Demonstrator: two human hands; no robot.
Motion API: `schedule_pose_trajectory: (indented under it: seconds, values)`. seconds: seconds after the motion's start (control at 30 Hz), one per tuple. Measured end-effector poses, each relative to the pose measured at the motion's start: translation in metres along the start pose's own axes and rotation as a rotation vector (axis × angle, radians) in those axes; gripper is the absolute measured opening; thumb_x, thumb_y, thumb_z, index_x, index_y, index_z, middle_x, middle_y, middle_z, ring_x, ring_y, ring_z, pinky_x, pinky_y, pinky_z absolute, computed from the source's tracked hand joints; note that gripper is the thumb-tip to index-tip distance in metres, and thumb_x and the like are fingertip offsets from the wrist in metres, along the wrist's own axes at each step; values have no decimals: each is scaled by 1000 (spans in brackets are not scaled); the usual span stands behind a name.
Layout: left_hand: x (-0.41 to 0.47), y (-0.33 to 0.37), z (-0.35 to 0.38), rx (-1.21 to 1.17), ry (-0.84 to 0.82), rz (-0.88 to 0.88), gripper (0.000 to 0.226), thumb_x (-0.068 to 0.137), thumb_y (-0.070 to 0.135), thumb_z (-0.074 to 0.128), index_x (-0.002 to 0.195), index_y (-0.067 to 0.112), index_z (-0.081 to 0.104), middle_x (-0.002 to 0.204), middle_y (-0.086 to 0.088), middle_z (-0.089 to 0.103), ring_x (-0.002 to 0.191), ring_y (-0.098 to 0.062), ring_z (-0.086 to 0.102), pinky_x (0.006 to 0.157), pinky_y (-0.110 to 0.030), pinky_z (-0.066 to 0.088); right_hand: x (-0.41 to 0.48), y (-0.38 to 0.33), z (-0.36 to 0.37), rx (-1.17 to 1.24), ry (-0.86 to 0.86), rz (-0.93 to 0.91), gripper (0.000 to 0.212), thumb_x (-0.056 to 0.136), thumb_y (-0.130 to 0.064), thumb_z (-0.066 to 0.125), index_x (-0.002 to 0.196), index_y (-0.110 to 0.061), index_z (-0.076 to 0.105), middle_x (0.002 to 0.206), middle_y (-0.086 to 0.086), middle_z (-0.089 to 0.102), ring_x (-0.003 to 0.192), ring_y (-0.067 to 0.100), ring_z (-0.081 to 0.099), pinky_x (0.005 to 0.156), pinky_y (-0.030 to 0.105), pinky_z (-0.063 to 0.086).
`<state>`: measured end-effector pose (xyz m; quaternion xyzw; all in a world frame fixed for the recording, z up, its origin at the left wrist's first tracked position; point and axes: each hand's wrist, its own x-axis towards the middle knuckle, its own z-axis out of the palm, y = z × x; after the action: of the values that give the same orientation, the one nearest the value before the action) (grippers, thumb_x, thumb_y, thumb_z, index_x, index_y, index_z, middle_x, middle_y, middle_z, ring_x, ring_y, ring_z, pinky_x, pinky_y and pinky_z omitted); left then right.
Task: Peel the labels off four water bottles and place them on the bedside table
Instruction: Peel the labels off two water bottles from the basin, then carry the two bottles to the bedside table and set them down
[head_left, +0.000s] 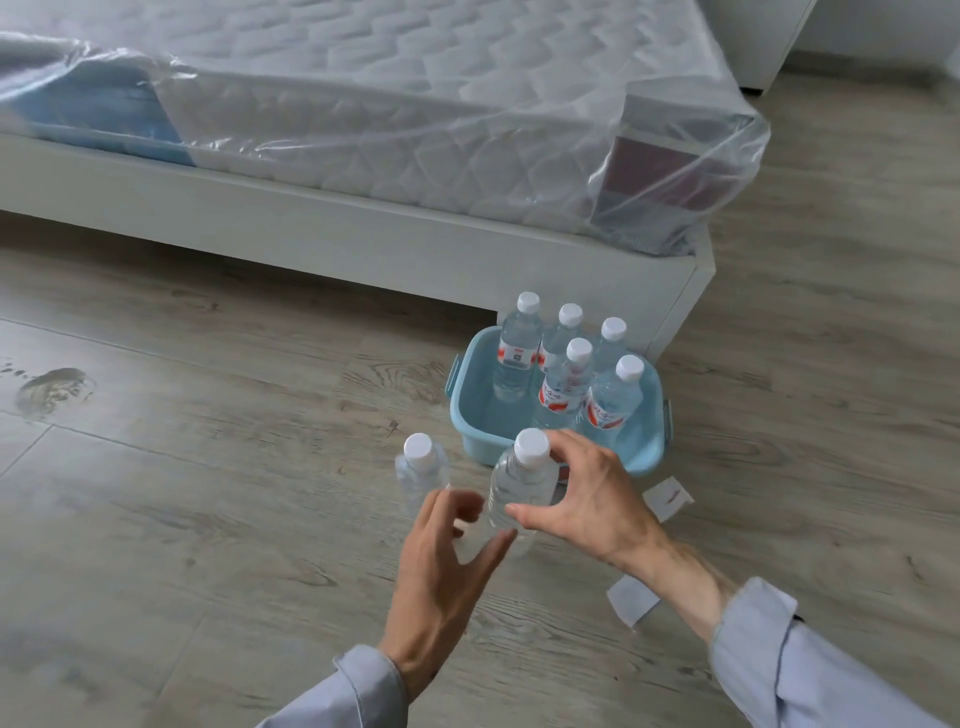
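Two bare bottles stand on the floor, the nearer bottle (521, 486) between our open hands: right hand (582, 496) curved loosely around it, left hand (447, 551) spread beside, neither clamped. Five labelled bottles (563, 376) wait in the blue tub (470, 410); peeled labels (667, 498) lie beside. No bedside table shows.

We have one head-worn, wide-angle view, looking forward and steeply down at the wooden floor (208, 467). Our hands sit close at the lower edge, the bed (363, 234) farther off across the top.
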<state>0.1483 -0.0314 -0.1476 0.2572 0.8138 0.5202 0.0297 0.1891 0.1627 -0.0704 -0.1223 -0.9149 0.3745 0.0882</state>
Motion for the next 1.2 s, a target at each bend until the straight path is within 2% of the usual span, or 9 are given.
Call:
schedule_pose_trajectory:
  seconds: [0.07, 0.17, 0.27, 0.37, 0.5, 0.63, 0.8, 0.97, 1.2]
  values:
    - [-7, -17, -13, 78, 69, -20, 26, 86, 48, 78, 95, 36, 57, 94, 22, 58, 90, -3, 62, 77, -10, 45, 1, 9, 14, 0, -10, 26, 60, 62, -39, 94, 115, -24, 69, 104, -11, 70, 94, 10, 67, 88, 25, 54]
    - [-3, -44, -33, 146, 183, -148, 39, 82, 38, 87, 99, 33, 52, 98, 16, 56, 94, -2, 58, 77, -17, 46, 4, 18, 31, 4, -29, 40, 59, 63, -33, 94, 115, -22, 70, 105, -8, 70, 94, 11, 66, 89, 24, 52]
    - [14, -61, -44, 100, 139, -267, 69, 74, 33, 96, 127, 25, 53, 121, 12, 55, 107, 0, 56, 93, -21, 46, 10, 22, 43, 20, -44, 35, 59, 63, -25, 94, 116, -20, 70, 107, -9, 69, 96, 9, 65, 89, 17, 48]
    - [36, -74, -52, 0, -58, -264, 93, 73, 25, 99, 151, 11, 48, 146, 1, 54, 130, -12, 56, 112, -33, 44, 13, 25, 52, 50, -66, 38, 64, 62, -21, 95, 121, -19, 70, 114, -9, 70, 104, 10, 67, 97, 20, 50]
    - [59, -85, -65, -22, -256, -175, 78, 80, 24, 95, 147, 24, 55, 143, 11, 65, 135, -10, 60, 117, -40, 48, 11, 28, 61, 99, -73, 44, 69, 63, -23, 94, 127, -22, 67, 116, -12, 69, 108, 5, 66, 100, 22, 51]
    - [73, -88, -68, -20, -292, -130, 68, 78, 32, 96, 135, 35, 61, 131, 23, 70, 124, -5, 67, 111, -33, 53, 2, 34, 71, 160, -66, 83, 71, 65, -23, 93, 131, -22, 65, 120, -12, 65, 113, 4, 63, 103, 23, 50]
    - [77, -90, -69, -35, -285, -116, 69, 73, 46, 93, 134, 34, 63, 130, 22, 71, 123, -3, 68, 109, -21, 53, -2, 44, 83, 184, -35, 166, 69, 62, -23, 99, 123, -19, 67, 116, -7, 67, 110, 12, 67, 102, 32, 55]
    - [69, -84, -56, -9, -192, -88, 70, 73, 43, 95, 133, 21, 68, 127, 14, 73, 118, -2, 70, 102, -18, 56, -1, 45, 91, 199, 29, 189, 63, 61, -34, 98, 115, -25, 69, 110, -14, 69, 104, 4, 69, 98, 28, 58]
    - [64, -37, -62, -61, -75, -149, 63, 70, 43, 95, 127, 30, 72, 120, 22, 75, 110, -8, 74, 99, -23, 59, 0, 26, 61, 212, 131, 216, 54, 58, -38, 98, 98, -44, 61, 98, -17, 71, 96, -8, 67, 86, 15, 55]
